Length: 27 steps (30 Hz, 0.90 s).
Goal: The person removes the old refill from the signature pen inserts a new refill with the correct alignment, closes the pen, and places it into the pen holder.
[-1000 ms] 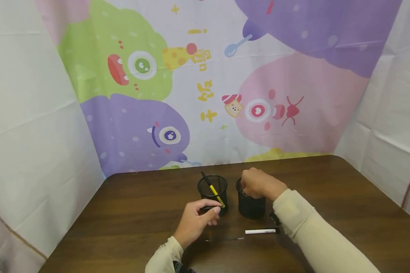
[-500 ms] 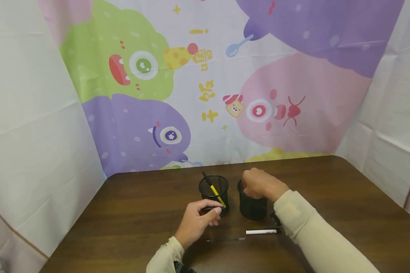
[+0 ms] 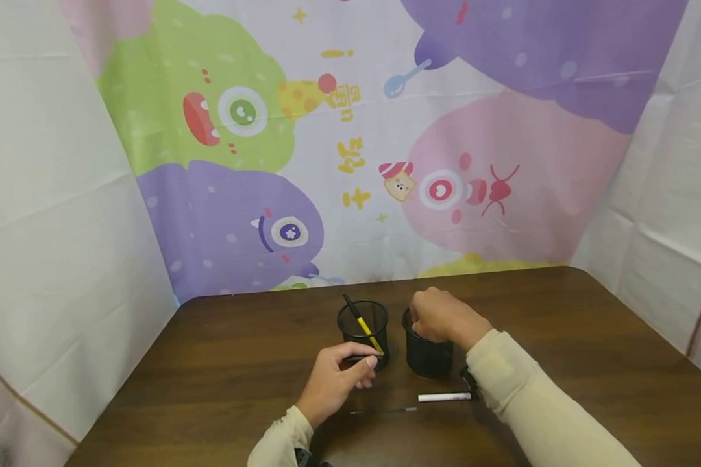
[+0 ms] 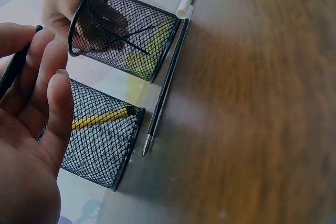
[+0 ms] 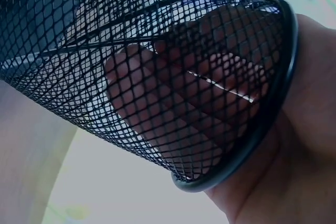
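At the far middle of the surface: one black mesh cup, right-hand of a pair [image 3: 429,357], standing upright, its mouth entered by the right hand [image 3: 446,316]. Thin dark rods [image 4: 123,39] are seen through its mesh, slanting and crossing one another. The right hand's fingers are held close together inside the cup; whether anything is pinched by them cannot be told through the mesh.

Before the pair: left hand [image 3: 333,379], a slim black piece [image 4: 16,69] pinched between thumb and fingers.

Beside the first, a short gap between: a second black mesh cup [image 4: 105,153], upright, its front partly hidden by the left hand. One yellow pen with black upper end [image 3: 364,326] is contained in it, tilted, its top projecting past the rim.

On the surface in front of the cups: one slender pen refill, metal-tipped [image 4: 168,80], laid flat; just beside its right end, one white marker [image 3: 444,397], laid flat, its dark end partly covered near the right wrist.

The surface [image 3: 222,376]: dark brown wood grain, far corners rounded. Behind it, a printed backdrop [image 3: 350,240] is hung, with green, purple and pink one-eyed cartoon creatures and yellow lettering turned sideways. The left and right sides are closed by creased white sheets [image 3: 41,162]. Both forearms are covered by beige sleeves [image 3: 537,395].
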### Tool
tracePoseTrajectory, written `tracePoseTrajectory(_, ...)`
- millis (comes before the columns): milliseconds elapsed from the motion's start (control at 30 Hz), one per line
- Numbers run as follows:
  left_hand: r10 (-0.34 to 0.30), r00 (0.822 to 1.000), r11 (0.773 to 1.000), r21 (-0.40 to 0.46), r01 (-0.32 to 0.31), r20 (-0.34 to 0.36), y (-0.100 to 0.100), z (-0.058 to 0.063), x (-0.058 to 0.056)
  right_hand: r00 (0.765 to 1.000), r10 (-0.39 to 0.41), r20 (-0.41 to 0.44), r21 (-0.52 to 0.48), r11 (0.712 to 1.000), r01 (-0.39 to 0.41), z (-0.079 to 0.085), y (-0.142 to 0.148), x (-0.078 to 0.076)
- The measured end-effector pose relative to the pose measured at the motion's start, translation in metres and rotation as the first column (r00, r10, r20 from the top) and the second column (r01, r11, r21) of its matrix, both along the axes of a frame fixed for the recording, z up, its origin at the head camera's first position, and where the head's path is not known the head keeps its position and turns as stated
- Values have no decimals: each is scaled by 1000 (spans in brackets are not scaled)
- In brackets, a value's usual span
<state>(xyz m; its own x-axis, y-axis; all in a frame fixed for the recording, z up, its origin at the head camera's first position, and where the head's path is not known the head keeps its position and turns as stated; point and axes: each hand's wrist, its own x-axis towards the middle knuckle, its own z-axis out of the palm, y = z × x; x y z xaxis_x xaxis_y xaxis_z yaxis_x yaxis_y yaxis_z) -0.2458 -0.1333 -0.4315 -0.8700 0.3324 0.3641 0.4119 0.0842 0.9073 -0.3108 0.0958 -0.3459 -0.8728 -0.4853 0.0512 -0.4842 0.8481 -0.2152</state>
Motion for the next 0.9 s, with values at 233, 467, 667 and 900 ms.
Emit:
tracePoseTrajectory(233,3,1000,1000,-5,-3,-23,0,3,-3,998,-2,-57,-69,998,-2,1,2,2)
tracePoseTrajectory(467,-8,1000,1000,-5,8,-13,1,-2,1,997,-27,-79,-121,992,17,-8,3,7)
tracePoseTrajectory(667,3,1000,1000,-8,-3,-26,1,-3,0,986,-38,-160,-200,980,5,-17,5,9)
tracePoseTrajectory(900,5,1000,1000,-8,-5,-21,1,0,1,938,-50,-343,-271,961,-48,-21,8,20)
